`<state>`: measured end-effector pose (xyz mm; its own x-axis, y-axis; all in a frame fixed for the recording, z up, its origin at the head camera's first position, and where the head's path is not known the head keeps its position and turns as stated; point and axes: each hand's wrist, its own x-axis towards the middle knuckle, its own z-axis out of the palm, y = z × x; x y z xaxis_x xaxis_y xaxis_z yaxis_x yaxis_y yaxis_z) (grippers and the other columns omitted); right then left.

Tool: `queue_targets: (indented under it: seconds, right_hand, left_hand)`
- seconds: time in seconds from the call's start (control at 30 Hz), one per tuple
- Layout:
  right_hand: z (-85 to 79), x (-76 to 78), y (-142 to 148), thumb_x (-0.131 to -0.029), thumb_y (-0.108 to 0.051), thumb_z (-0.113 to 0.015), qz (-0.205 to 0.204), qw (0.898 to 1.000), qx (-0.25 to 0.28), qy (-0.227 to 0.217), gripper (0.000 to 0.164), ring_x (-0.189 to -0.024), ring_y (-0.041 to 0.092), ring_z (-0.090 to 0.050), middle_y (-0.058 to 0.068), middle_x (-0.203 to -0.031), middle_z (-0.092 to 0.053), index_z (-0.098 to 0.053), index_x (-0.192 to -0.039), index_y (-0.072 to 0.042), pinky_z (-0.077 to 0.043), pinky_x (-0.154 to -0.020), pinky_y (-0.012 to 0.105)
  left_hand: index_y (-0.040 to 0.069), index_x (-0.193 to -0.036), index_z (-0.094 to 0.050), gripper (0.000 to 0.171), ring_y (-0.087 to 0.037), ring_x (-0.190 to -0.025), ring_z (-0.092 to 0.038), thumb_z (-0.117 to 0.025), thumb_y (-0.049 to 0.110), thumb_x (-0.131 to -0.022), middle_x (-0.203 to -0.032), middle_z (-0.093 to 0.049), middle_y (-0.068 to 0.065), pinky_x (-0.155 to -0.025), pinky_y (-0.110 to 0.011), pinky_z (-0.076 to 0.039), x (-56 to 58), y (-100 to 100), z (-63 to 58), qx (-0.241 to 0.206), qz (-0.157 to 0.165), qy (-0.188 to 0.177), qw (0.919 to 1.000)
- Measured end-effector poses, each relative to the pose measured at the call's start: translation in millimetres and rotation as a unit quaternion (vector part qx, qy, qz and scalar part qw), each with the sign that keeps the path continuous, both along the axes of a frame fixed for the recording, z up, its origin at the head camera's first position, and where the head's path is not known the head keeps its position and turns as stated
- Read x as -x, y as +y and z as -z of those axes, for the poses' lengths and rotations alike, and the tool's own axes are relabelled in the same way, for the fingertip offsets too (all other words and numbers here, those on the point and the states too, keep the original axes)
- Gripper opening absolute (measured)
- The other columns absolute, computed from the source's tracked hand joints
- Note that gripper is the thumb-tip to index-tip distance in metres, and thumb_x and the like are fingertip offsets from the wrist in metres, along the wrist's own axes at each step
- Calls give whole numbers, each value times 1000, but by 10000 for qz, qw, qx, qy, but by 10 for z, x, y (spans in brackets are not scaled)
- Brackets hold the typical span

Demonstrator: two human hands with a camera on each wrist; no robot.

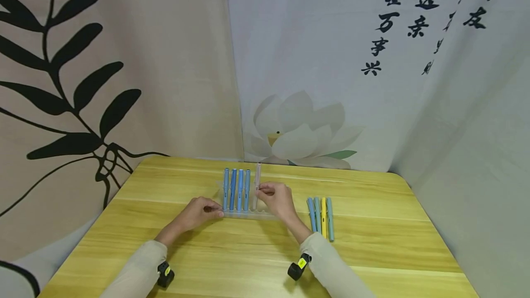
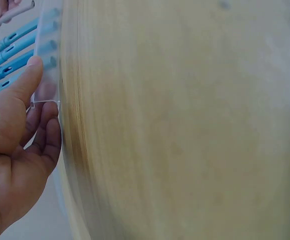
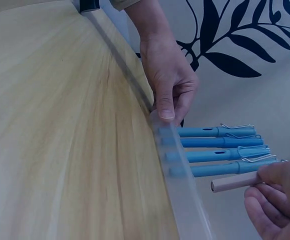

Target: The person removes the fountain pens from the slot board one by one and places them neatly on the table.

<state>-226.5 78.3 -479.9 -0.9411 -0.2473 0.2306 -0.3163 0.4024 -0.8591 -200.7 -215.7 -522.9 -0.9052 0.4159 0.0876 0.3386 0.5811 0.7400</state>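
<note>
Four blue pens are held upright in a row by a clear rack on the wooden table. The rack's left end is pinched by the left hand — thumb on one face, fingers curled at the other. A pale pink pen is grasped between thumb and fingers of the right hand, its lower end near the rack but apart from it. Farther right, a yellow pen is flanked by three blue-to-green pens.
</note>
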Motion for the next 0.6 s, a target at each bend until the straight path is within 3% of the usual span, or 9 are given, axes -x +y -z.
queue_targets:
  seconds: [0.23, 0.6]
  right_hand:
    - [-44, -53, 121, -95, -21, -75, 132, 9998, 1, -157, 20, -87, 16, -74, 4, -98, -78, -79, -111, -8, -59, -75, 31]
    - [-81, -159, 363, -95, -22, -76, 333, 9994, 3, -14, 20, -87, 17, -73, 4, -98, -78, -79, -110, -10, -59, -76, 30]
  left_hand:
    - [13, -104, -80, 17, -7, -79, -62, -72, 26, -97, -98, -75, 3, -70, -26, -52, -2, 2, -9, -31, 50, 6, 10000]
    - [13, -104, -80, 17, -6, -79, -61, -72, 26, -97, -96, -75, 4, -71, -25, -52, -13, 11, -24, 26, 35, 59, 10000]
